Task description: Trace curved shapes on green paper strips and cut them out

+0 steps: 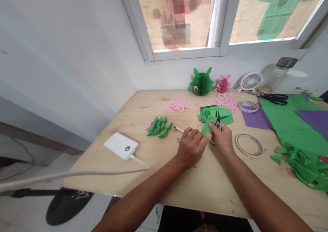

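My left hand (192, 146) is closed, its curled fingers at the lower edge of a green paper piece (207, 126). My right hand (222, 138) holds small scissors (218, 117) with the blades pointing up and away from me, while its thumb presses on the same paper. Just beyond the hands lies a stack of folded green paper (225, 115). A white pen (178, 129) with a dark tip rests beside my left hand, partly hidden by it. Left of it is a pile of curved green paper cutouts (158, 126).
Pink paper cutouts (176, 106), a green paper figure (202, 83) and a small fan (250, 81) stand or lie toward the wall. A tape roll (260, 152), green scraps (304, 162) and black scissors (274, 98) are at right. A white power bank (120, 146) with a cable lies at left.
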A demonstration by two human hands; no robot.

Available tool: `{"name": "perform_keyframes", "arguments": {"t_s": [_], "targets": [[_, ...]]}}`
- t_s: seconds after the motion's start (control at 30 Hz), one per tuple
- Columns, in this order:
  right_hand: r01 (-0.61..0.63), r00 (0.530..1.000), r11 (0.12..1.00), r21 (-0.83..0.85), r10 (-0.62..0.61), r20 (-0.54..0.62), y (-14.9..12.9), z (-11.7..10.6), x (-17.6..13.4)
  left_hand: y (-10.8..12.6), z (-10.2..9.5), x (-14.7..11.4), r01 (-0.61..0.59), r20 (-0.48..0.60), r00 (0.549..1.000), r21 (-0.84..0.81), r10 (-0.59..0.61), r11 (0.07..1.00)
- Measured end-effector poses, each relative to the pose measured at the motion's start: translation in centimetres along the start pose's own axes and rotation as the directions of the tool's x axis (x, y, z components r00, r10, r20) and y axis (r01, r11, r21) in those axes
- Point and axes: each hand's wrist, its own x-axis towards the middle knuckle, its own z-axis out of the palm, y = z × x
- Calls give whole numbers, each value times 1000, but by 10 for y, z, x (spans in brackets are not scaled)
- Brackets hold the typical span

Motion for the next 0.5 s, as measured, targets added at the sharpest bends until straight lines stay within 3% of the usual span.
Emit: {"name": "perform_keyframes", "arguments": {"t_s": [0.23, 0.3, 0.33, 0.37, 0.43, 0.47, 0.5], "targets": [[-90, 995, 994, 67, 87, 41, -8, 5, -6, -3, -14, -6, 55, 37, 998, -181, -49, 982], [-113, 992, 989, 92, 107, 68, -12, 6, -8, -3, -17, -5, 192, 18, 980, -337, -197, 922], [-125, 990, 987, 103, 117, 84, -13, 7, -10, -5, -18, -3, 308, 33, 945, -427, -326, 850], [-135, 987, 984, 114, 124, 100, -14, 7, -11, -7, -17, 0, 452, 74, 871, -510, -486, 732], [-146, 984, 980, 133, 130, 122, -15, 8, -12, -13, -13, 8, 686, 284, 637, -634, -717, 358], [-148, 983, 979, 142, 130, 129, -15, 8, -13, -16, -10, 13, 731, 416, 516, -670, -748, 132], [-149, 983, 978, 149, 129, 134, -15, 8, -13, -19, -8, 18, 736, 557, 426, -671, -712, -85]]}}
